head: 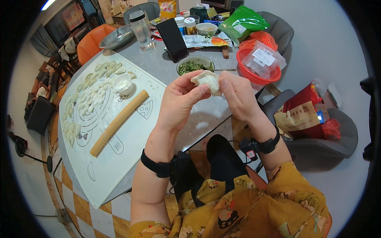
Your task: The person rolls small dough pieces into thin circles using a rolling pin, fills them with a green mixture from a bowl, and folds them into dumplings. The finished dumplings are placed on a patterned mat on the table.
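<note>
Between both hands a round, floury dough wrapper (209, 82) is held up over the table's near edge. My left hand (186, 96) pinches its left side, thumb across the front. At its right rim the fingers and thumb of my right hand (238, 93) grip it. Just behind stands a bowl of chopped green filling (195, 66), a utensil handle resting over its right rim. To the left, a wooden rolling pin (119, 123) lies slantwise on a white printed dough board (98, 181). Folded dumplings (102, 70) and small floured dough pieces (94, 96) cover its far left part.
A small tub of flour (123, 84) sits on the board. Behind the bowl are a leaning smartphone (172, 40), a clear tumbler (143, 32) and a metal lid (117, 37). A red plastic basket (257, 78) holds bags. At right, a chair (339, 139) carries a paper bag (300, 114).
</note>
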`<state>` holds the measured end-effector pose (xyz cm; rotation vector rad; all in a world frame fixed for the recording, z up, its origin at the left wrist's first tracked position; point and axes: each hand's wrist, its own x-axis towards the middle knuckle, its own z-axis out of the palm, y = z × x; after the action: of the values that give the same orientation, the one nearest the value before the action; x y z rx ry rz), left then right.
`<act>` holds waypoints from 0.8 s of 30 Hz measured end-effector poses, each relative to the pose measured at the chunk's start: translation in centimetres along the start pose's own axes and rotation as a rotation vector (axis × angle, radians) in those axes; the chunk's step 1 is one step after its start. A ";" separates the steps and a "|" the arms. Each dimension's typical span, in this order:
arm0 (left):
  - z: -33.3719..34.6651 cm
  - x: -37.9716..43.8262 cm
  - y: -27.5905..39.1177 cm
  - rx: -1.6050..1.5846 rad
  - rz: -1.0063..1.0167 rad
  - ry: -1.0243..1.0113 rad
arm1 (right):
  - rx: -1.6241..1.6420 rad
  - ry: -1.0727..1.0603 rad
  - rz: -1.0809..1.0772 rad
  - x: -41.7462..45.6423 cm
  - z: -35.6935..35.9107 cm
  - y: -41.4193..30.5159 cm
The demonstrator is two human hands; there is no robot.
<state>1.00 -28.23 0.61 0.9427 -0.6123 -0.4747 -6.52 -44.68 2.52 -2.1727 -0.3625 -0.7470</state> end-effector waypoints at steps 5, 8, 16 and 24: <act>-0.7 0.0 0.0 0.105 -0.018 -0.014 | -0.054 0.063 -0.026 -0.3 0.6 0.1; 0.0 0.0 0.1 0.034 -0.006 -0.015 | 0.073 0.098 -0.028 -0.2 0.4 0.6; 1.0 -0.3 -0.2 0.050 0.057 0.014 | 1.059 0.131 0.167 0.7 5.0 -0.3; 0.7 -0.5 0.6 1.264 0.555 0.317 | 2.079 0.086 0.338 1.7 7.9 -0.9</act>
<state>0.22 -28.07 1.27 1.8944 -0.8386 0.6649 -2.50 -38.04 0.09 -0.1877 -0.3826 0.0035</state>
